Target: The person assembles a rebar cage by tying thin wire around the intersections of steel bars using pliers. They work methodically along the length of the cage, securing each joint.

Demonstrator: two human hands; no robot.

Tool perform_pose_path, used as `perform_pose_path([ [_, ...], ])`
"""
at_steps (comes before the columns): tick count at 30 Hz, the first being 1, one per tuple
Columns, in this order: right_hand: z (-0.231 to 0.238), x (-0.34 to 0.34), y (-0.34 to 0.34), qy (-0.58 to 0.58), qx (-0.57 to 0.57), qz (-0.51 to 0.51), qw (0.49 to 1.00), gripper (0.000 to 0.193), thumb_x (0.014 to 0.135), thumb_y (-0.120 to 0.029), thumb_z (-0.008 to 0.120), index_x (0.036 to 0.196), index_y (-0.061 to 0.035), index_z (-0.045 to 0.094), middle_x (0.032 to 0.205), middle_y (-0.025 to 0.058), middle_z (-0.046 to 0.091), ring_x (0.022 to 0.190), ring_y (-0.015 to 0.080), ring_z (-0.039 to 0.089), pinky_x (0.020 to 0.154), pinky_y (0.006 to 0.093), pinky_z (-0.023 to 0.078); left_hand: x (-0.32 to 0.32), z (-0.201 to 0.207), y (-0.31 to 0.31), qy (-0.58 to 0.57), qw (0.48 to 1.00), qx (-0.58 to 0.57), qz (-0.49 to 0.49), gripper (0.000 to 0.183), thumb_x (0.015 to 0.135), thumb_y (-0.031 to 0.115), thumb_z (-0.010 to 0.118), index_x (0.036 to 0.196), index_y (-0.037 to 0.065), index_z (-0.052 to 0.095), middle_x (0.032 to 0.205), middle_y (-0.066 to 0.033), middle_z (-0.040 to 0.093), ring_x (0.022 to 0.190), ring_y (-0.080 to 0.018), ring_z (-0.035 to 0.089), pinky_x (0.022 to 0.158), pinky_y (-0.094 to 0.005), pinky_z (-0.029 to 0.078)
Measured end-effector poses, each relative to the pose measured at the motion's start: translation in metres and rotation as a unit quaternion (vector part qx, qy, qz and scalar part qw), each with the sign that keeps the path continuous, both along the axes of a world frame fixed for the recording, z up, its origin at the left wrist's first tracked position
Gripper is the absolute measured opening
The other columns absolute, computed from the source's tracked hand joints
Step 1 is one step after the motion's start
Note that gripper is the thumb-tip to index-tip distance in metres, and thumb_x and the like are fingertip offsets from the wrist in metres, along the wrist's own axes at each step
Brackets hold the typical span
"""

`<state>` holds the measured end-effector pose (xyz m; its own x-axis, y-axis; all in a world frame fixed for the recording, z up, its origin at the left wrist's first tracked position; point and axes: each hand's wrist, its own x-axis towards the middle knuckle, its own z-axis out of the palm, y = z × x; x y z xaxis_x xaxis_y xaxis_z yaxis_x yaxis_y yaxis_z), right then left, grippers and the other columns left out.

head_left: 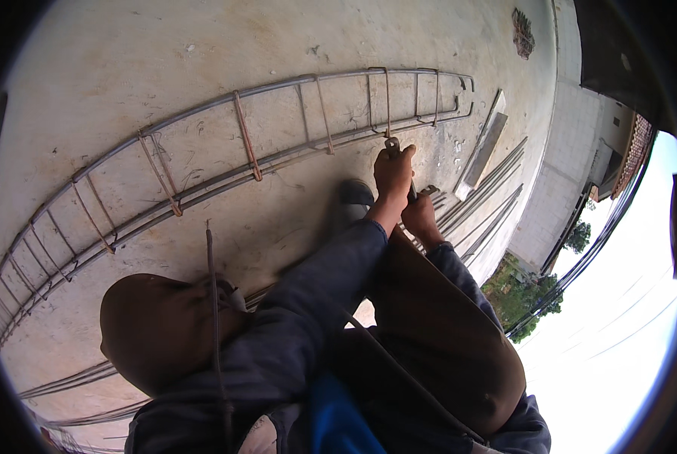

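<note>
A long steel rebar cage (259, 160), with stirrups bent round its bars, lies across the concrete floor in front of me. My left hand (393, 180) is closed round a dark metal hand tool (392, 144), its rounded head against or just beside the near bar close to the cage's right end. Lower and to the right, my right hand (421, 218) is closed, with a short metal end (431, 190) sticking out by its fingers. A dark handle shows between the two hands. Whether both hands hold one tool cannot be told.
Loose rebar rods (480, 208) and a flat board (484, 151) lie to the right. Farther off is a small dark bundle (523, 34). More rods (81, 378) lie at lower left. A thin rod (214, 303) rises past my left knee (164, 329). My shoe (356, 193) stands near the cage.
</note>
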<state>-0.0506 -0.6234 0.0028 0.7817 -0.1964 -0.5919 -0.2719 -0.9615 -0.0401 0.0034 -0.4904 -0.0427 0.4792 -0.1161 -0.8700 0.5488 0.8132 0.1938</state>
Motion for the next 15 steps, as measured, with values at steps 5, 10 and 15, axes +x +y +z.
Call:
perform_pose_path([
  [5,0.030,0.007,0.011,0.202,0.202,-0.211,0.935,0.020,0.092,-0.019,0.078,0.092,-0.0005,0.069,0.069,0.0046,0.065,0.057,0.0153,0.062,0.050,0.0315,0.045,-0.030,-0.015,0.023,-0.023,0.929,-0.327,0.172,0.035,0.098,0.029,0.067,0.119,0.002,0.066,0.099,-0.0140,0.069,0.083,-0.0289,0.073,0.081,-0.0411,0.062],
  [10,0.053,-0.004,0.037,0.093,0.356,-0.289,0.884,0.030,0.093,-0.009,0.072,0.120,0.0012,0.063,0.084,0.0077,0.066,0.063,0.0149,0.064,0.054,0.0285,0.052,-0.038,-0.020,0.016,-0.061,0.937,-0.321,0.126,0.036,0.116,0.033,0.053,0.126,0.000,0.065,0.114,-0.0141,0.069,0.117,-0.0345,0.073,0.092,-0.0478,0.064],
  [15,0.025,-0.018,-0.004,0.015,0.333,-0.155,0.930,0.032,0.093,-0.015,0.069,0.120,0.0023,0.062,0.088,0.0089,0.068,0.067,0.0176,0.066,0.064,0.0336,0.057,-0.027,-0.036,0.015,-0.177,0.950,-0.256,-0.020,0.029,0.114,0.031,0.058,0.118,0.004,0.066,0.112,-0.0101,0.070,0.111,-0.0264,0.073,0.089,-0.0473,0.064],
])
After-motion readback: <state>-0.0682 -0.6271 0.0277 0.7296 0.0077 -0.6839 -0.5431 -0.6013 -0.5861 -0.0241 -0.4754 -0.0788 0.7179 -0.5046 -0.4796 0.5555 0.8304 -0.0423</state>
